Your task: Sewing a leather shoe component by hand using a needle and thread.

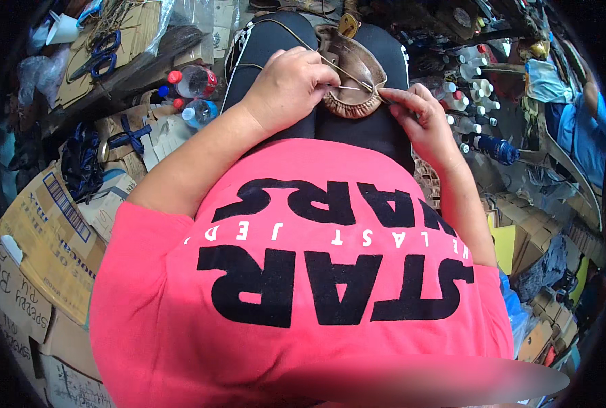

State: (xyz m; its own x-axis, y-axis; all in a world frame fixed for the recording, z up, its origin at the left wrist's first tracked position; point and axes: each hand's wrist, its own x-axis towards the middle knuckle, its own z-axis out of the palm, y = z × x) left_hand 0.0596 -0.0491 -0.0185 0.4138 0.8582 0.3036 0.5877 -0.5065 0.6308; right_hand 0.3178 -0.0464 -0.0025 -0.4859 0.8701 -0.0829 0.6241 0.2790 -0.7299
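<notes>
Fingers of the left hand (pixel 286 85) are closed, pinching a white thread (pixel 349 88). On the right hand (pixel 423 120), fingertips nearly meet beside the gathered edge of the brown shoe upper (pixel 364 64); grip cannot be determined. Upper rests far, on dark trousers (pixel 364 132).

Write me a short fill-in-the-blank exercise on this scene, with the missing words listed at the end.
1. Between the left hand and the right hand, the shoe is ____ in colour.
2. The scissors lie on the person's ____ side.
3. The handles of the scissors are ____.
4. The largest letters on the pink shirt are ____.

Missing words: brown; left; blue; black.
</notes>
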